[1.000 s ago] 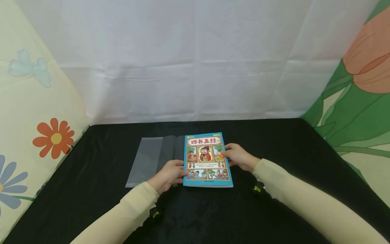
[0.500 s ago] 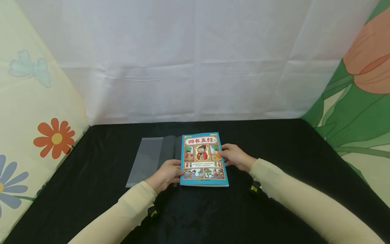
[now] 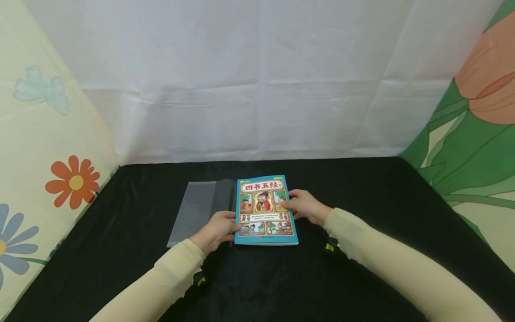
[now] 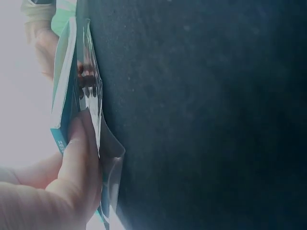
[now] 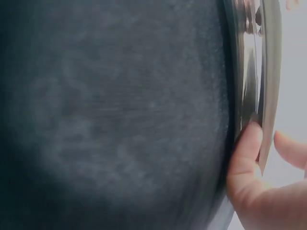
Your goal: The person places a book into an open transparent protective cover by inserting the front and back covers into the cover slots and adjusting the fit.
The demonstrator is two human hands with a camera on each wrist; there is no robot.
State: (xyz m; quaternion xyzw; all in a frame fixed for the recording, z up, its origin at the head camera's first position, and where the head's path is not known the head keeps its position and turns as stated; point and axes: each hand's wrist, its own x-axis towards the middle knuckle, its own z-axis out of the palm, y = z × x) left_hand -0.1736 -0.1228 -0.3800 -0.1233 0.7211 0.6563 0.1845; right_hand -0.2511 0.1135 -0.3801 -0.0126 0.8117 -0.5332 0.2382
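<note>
Black tabletop (image 3: 362, 268) carries clear plastic cover (image 3: 197, 210), flat, w/ book (image 3: 264, 210) lying face-up on its rt portion. L hand (image 3: 217, 230) pinches book's left edge, thumb on top. R hand (image 3: 305, 206) grips rt edge, fingers over cover art. Book sits btwn both hands.

The head view is evenly and softly lit, with hardly any shadows, and slightly soft throughout. The black tablecloth (image 3: 362, 277) swallows detail toward 6 o'clock. Both wrist views are blurred and out of focus, with washed-out white glare at 9 o'clock and 3 o'clock.
</note>
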